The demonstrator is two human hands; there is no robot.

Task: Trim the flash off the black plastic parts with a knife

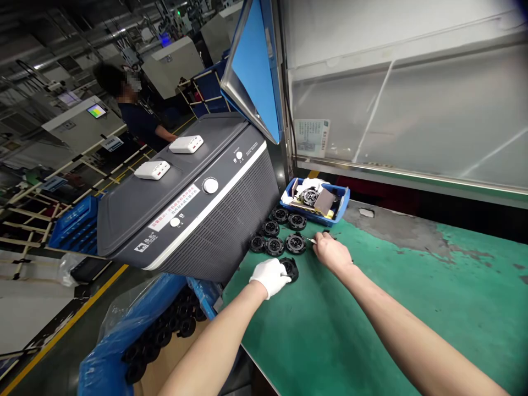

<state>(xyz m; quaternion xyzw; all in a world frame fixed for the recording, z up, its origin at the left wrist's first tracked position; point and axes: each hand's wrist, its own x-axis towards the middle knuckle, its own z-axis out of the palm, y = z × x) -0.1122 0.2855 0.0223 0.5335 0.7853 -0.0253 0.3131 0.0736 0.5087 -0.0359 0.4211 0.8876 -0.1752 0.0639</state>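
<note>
My left hand (pixel 270 276), in a white glove, is closed on the edge of a black round plastic part (pixel 290 270), tilted up off the green tabletop (pixel 371 308). My bare right hand (pixel 331 252) is pinched around a thin pale-tipped tool (pixel 311 240), mostly hidden by the fingers; its kind is unclear. That tip points left, towards another black round part (pixel 296 243) lying flat. Several like parts, among them one black disc (pixel 274 246), are grouped between my hands and the grey cooler.
A blue bin (pixel 341 206) holding mixed scraps stands behind the parts. The grey air cooler (pixel 214 225) borders the table on the left, with white power banks (pixel 187 144) on top. Below left, a blue-lined box (pixel 119 330) holds more black parts. A person (pixel 140 118) stands beyond the cooler.
</note>
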